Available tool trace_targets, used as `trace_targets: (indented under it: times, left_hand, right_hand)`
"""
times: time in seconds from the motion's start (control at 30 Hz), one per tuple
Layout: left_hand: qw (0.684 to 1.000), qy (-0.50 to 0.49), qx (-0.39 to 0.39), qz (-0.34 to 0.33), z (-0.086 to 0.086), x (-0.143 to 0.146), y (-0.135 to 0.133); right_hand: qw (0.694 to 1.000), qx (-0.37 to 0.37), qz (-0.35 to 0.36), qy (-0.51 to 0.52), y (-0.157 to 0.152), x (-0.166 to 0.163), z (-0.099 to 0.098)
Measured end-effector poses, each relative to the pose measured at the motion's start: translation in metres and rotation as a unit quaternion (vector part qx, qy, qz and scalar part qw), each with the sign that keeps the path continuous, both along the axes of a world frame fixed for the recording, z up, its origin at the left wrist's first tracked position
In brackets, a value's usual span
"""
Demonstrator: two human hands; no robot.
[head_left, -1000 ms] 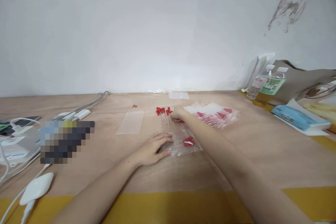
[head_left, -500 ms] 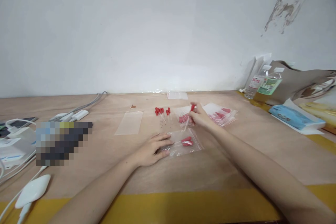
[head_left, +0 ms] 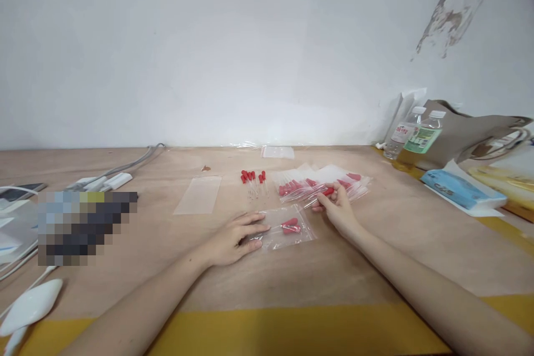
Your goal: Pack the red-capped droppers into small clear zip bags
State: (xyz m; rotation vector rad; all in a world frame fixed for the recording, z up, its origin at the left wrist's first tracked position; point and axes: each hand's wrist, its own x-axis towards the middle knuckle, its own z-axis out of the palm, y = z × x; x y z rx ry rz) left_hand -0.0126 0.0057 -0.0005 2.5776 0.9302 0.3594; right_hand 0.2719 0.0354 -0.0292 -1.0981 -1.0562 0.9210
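My right hand (head_left: 336, 208) pinches a dropper by its red rubber bulb (head_left: 328, 192), its clear tube pointing left and down. Under the spread fingers of my left hand (head_left: 240, 239) lies the left end of a clear zip bag (head_left: 273, 239), flat on the table. Inside that bag are red-bulbed droppers (head_left: 291, 226), bulbs to the right. Beyond it, several loose droppers (head_left: 250, 176) lie with their bulbs away from me. A pile of filled clear bags (head_left: 287, 188) with red bulbs in them sits behind and beside my right hand.
An unfilled clear bag (head_left: 198, 194) lies left of the loose droppers; another bag (head_left: 278, 152) is by the wall. At right stand two bottles (head_left: 423, 133) and a blue tissue pack (head_left: 463, 189). Cables (head_left: 139, 158) and a white charger (head_left: 31, 306) occupy the left side.
My right hand has moved right and toward me with the dropper, which has tipped from nearly upright to a low slant. My left hand stays on the bag; the whole view has shifted slightly.
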Motion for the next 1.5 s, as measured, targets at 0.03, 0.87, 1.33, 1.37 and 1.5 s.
trace_targets:
  times: [0.03,0.87,1.33,1.37,1.5]
  left_hand:
    - [1.000,0.002,0.001,0.001,0.000,0.000,0.000]
    - [1.000,-0.001,0.020,0.009,0.005,0.003,-0.003]
    - [1.000,0.008,0.026,0.002,0.002,0.003,-0.001]
    - [1.000,0.007,0.028,0.001,0.002,0.003,-0.001]
    - [1.000,0.004,0.026,0.003,0.002,0.003,-0.001]
  right_hand:
    - [1.000,-0.010,0.013,0.014,-0.002,-0.002,0.000]
    - [0.951,-0.055,0.231,-0.195,-0.011,-0.006,0.010]
    - [0.929,-0.018,0.149,-0.338,-0.012,-0.010,0.007]
    - [0.927,-0.008,0.166,-0.337,-0.013,-0.012,0.008]
    - [0.899,0.059,0.215,-0.377,-0.016,-0.012,0.013]
